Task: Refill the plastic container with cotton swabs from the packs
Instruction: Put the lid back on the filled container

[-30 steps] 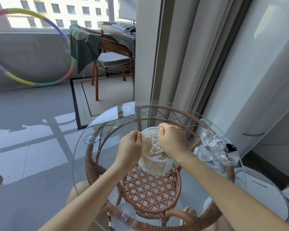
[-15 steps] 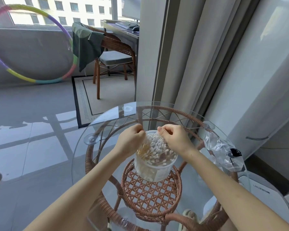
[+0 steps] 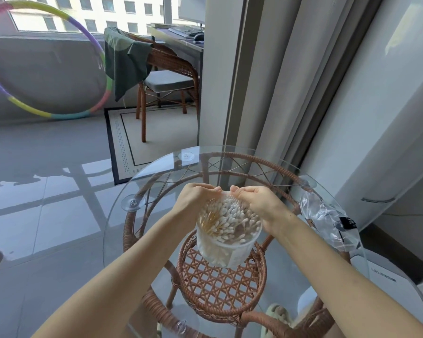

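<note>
The plastic container (image 3: 230,250), centre frame over the glass worktop (image 3: 154,176), now tips toward me where it stood upright a second ago. Cotton swabs (image 3: 230,215) are heaped to its rim, so I judge the refill nearly done. My left hand (image 3: 193,200) and right hand (image 3: 257,203) each pinch something clear at its far rim; I cannot tell what. Crumpled clear packs (image 3: 327,215) lie at right, clear of my grip.

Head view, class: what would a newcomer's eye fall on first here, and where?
At centre, a plastic container packed with cotton swabs tilts toward the camera over the round glass table, the left hand and right hand pinching its far rim. A crumpled clear pack lies at the table's right edge, and a multicoloured hoop sits against the wall, upper left.
</note>
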Available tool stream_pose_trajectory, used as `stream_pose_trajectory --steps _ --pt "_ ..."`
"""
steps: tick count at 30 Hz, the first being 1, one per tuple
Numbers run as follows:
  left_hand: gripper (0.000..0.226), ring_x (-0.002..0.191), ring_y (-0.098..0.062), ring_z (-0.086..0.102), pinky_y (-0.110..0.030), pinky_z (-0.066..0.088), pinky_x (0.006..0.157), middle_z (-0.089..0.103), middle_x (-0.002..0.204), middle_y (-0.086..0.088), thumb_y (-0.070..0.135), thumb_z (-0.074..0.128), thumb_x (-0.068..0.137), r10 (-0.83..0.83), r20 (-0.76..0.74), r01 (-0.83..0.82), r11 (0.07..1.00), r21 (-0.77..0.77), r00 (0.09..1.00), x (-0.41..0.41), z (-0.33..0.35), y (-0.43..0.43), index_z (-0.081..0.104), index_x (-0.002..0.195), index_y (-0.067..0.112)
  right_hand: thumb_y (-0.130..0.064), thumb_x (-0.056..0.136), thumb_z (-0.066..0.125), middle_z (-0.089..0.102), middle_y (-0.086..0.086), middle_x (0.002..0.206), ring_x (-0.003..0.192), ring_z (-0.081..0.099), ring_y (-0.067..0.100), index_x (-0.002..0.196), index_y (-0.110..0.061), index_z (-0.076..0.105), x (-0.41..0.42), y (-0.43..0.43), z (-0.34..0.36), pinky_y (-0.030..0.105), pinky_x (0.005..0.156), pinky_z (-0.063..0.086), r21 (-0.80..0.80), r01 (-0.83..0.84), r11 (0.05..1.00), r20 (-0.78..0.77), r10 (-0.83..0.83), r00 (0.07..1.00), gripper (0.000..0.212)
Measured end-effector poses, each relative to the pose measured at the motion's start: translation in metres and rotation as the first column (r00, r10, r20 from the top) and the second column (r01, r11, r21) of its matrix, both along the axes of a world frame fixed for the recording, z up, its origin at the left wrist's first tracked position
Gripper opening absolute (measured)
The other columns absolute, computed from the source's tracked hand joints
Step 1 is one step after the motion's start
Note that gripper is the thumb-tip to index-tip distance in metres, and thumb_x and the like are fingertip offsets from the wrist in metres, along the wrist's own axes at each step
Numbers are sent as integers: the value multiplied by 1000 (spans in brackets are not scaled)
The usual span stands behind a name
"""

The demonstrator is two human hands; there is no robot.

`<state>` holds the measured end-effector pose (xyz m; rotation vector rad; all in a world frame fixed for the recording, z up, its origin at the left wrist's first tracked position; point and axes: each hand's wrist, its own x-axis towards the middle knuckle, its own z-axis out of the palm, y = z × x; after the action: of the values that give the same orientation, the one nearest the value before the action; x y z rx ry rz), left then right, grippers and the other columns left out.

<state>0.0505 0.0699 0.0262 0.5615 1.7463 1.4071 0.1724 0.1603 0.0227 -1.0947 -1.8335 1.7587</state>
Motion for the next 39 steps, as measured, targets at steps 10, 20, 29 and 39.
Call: stream_pose_trajectory --steps 10,20,29,39 --pt "12 70 -18 56 -30 44 68 63 72 -4 14 61 83 17 -202 2 996 91 979 10 -3 -4 68 73 11 -36 87 62 74 13 84 80 71 30 84 -7 71 4 -9 -9 45 80 58 -89 198 976 -91 -206 974 31" --pt "20 77 -26 57 -31 41 61 64 84 -5 14 47 88 -81 -886 14 996 -84 456 16 1 -2 66 85 11 -29 91 57 37 -5 36 39 38 13 39 -17 38 8 -15 -4 21 43 31 714 173 679 -5 -243 970 57" --pt "76 145 -24 11 -43 8 119 20 155 -4 69 18 85 -474 -879 240 861 -449 55 56 15 -33 26 145 22 -24 95 42 55 2 58 63 54 21 63 -12 56 8 -8 -2 30 62 44 333 228 915 64 -263 963 36" --pt "79 145 -31 1 -56 4 115 5 158 -8 72 30 80 -548 -836 159 824 -544 -24 55 -5 -26 5 146 35 -22 96 36 69 9 72 73 66 27 75 -14 60 59 -1 12 41 71 56 289 455 842 -128 -437 890 34"
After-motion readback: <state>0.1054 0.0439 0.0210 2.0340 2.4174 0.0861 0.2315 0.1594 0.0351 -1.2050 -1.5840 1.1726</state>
